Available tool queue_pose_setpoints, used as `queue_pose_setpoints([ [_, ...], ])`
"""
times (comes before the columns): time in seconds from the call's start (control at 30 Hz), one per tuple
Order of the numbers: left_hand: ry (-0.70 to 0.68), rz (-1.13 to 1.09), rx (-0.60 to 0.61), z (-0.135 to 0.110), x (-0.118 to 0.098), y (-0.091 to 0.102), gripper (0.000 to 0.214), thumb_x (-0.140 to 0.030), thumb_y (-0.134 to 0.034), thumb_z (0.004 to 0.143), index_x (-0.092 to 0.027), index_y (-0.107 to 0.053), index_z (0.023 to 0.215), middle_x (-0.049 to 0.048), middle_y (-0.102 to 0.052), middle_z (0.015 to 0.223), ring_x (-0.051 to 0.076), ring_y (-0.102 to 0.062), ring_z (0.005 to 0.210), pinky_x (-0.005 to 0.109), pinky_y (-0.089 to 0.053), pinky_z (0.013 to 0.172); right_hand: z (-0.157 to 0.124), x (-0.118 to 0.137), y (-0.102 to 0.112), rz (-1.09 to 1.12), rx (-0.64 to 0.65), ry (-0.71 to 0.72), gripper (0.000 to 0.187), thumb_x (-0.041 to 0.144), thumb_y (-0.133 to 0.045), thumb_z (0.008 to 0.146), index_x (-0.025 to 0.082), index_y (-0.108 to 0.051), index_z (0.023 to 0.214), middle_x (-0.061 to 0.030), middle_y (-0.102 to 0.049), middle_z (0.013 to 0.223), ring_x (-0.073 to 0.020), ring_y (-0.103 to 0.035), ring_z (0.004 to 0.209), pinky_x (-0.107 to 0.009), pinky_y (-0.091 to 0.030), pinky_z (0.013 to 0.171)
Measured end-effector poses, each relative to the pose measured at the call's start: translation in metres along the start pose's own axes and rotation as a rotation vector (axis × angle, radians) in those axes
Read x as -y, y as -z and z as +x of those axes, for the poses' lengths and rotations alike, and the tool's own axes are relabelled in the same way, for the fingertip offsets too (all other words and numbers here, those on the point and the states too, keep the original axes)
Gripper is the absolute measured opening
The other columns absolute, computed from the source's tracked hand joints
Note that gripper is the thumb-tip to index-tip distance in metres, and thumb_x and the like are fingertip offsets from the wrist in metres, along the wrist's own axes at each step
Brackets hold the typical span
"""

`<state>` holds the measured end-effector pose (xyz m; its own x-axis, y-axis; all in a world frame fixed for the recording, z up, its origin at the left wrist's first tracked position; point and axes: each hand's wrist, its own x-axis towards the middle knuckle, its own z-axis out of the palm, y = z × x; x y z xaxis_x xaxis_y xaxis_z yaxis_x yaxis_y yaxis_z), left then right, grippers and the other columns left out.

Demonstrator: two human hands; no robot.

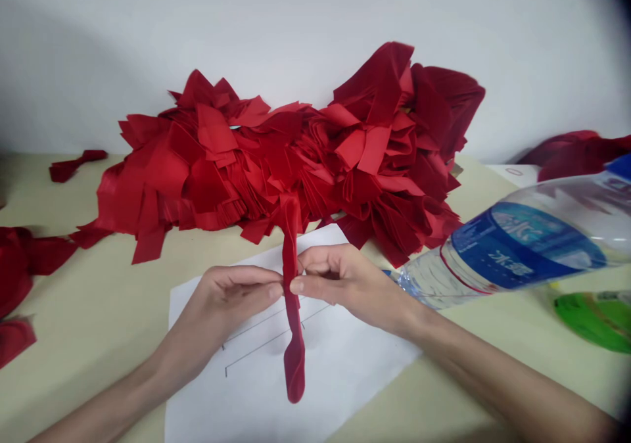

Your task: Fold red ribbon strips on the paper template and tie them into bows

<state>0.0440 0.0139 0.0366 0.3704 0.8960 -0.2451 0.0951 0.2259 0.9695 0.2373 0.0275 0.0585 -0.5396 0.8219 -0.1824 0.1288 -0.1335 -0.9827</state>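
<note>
Just above the white sheet of paper [256, 403], a red ribbon strip [292, 311] hangs between a person's two hands, its lower end bending into a rounded loop. The left hand [231, 295] has its thumb and forefinger drawn together at the strip's left edge; the right hand [350, 282] pinches the strip from the other side, thumb on its face, fingertips partly hidden behind. Under the strip, the sheet bears thin drawn lines [261, 348]. Right of the sheet are a blurred green object [599, 318] and, beyond it, a clear bottle [517, 246] with a blue label; whether it stands or lies is hard to tell. Left of the sheet, more red pieces [14, 269] spread over the pale tabletop [113, 298]. Behind the sheet, a broad heap of red strips [246, 160] rises before the whitish wall [276, 29].
</note>
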Motion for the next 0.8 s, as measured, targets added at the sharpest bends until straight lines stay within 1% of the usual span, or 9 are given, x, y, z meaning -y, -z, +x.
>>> queue_pose_setpoints([
  [0.2,-0.003,-0.070,0.031,0.007,0.004,-0.004,0.011,-0.031,-0.068,0.076,-0.021,-0.071,0.076,0.0007,-0.065,0.075,0.016,-0.055,0.075,0.025,-0.041,0.069,-0.001,-0.005,-0.007,-0.028,-0.087,-0.001,0.025,0.033,-0.067,0.077,0.015,-0.052,0.068,0.0096,-0.032,0.051,-0.0047,-0.025,0.047,-0.022,-0.017,0.044],
  [0.3,-0.007,-0.209,0.071,0.010,0.009,-0.004,0.009,-0.027,-0.069,0.076,-0.020,-0.071,0.073,-0.0007,-0.064,0.072,0.014,-0.053,0.073,0.023,-0.040,0.071,-0.001,-0.006,-0.010,0.027,-0.131,0.001,0.024,0.031,-0.070,0.075,0.016,-0.052,0.071,0.0108,-0.033,0.048,-0.0043,-0.024,0.046,-0.021,-0.017,0.043],
  [0.37,0.015,-0.321,0.089,0.011,0.011,-0.004,0.012,-0.026,-0.067,0.078,-0.019,-0.069,0.068,-0.0022,-0.061,0.066,0.011,-0.051,0.067,0.022,-0.039,0.069,-0.002,-0.005,-0.012,0.057,-0.151,0.019,0.022,0.030,-0.070,0.074,0.016,-0.054,0.077,0.0116,-0.032,0.047,-0.0043,-0.024,0.046,-0.021,-0.018,0.043],
  [0.4,0.032,-0.364,0.099,0.012,0.012,-0.004,0.015,-0.026,-0.065,0.079,-0.019,-0.068,0.067,-0.0024,-0.060,0.064,0.011,-0.050,0.063,0.022,-0.039,0.067,-0.003,-0.003,-0.013,0.068,-0.158,0.030,0.021,0.030,-0.070,0.074,0.016,-0.055,0.080,0.0115,-0.034,0.047,-0.0044,-0.026,0.046,-0.020,-0.019,0.043],
  [0.47,0.070,-0.416,0.125,0.012,0.013,-0.003,0.015,-0.028,-0.062,0.081,-0.018,-0.068,0.072,-0.0011,-0.060,0.065,0.011,-0.049,0.061,0.022,-0.039,0.065,-0.004,0.000,-0.013,0.082,-0.159,0.043,0.020,0.030,-0.067,0.076,0.015,-0.058,0.086,0.0087,-0.046,0.052,-0.0049,-0.033,0.047,-0.020,-0.024,0.044],
  [0.53,0.084,-0.445,0.158,0.013,0.014,-0.003,0.014,-0.030,-0.062,0.081,-0.018,-0.068,0.079,0.0010,-0.061,0.070,0.013,-0.051,0.066,0.023,-0.039,0.065,-0.005,0.004,-0.012,0.100,-0.146,0.043,0.017,0.027,-0.063,0.080,0.014,-0.060,0.091,0.0053,-0.055,0.059,-0.0057,-0.041,0.051,-0.021,-0.030,0.048],
  [0.57,0.082,-0.453,0.174,0.013,0.015,-0.003,0.015,-0.031,-0.061,0.081,-0.018,-0.068,0.081,0.0021,-0.062,0.073,0.014,-0.052,0.069,0.023,-0.039,0.066,-0.005,0.005,-0.011,0.114,-0.134,0.041,0.018,0.024,-0.061,0.081,0.015,-0.060,0.096,0.0054,-0.055,0.059,-0.0060,-0.045,0.052,-0.021,-0.032,0.049],
  [0.7,0.063,-0.465,0.234,0.012,0.017,-0.004,0.016,-0.032,-0.058,0.083,-0.018,-0.067,0.081,0.0037,-0.062,0.078,0.016,-0.051,0.077,0.024,-0.038,0.071,-0.007,0.009,-0.007,0.154,-0.078,0.055,0.043,0.014,-0.058,0.083,0.018,-0.049,0.125,0.0094,-0.050,0.052,-0.0078,-0.052,0.055,-0.021,-0.037,0.053],
  [0.8,0.057,-0.491,0.241,0.013,0.019,-0.004,0.016,-0.030,-0.057,0.085,-0.018,-0.066,0.082,0.0016,-0.059,0.075,0.014,-0.050,0.074,0.024,-0.038,0.073,-0.006,0.009,-0.006,0.130,-0.060,0.060,0.044,0.014,-0.059,0.082,0.017,-0.049,0.125,0.0082,-0.054,0.056,-0.0070,-0.052,0.053,-0.020,-0.039,0.052],
])
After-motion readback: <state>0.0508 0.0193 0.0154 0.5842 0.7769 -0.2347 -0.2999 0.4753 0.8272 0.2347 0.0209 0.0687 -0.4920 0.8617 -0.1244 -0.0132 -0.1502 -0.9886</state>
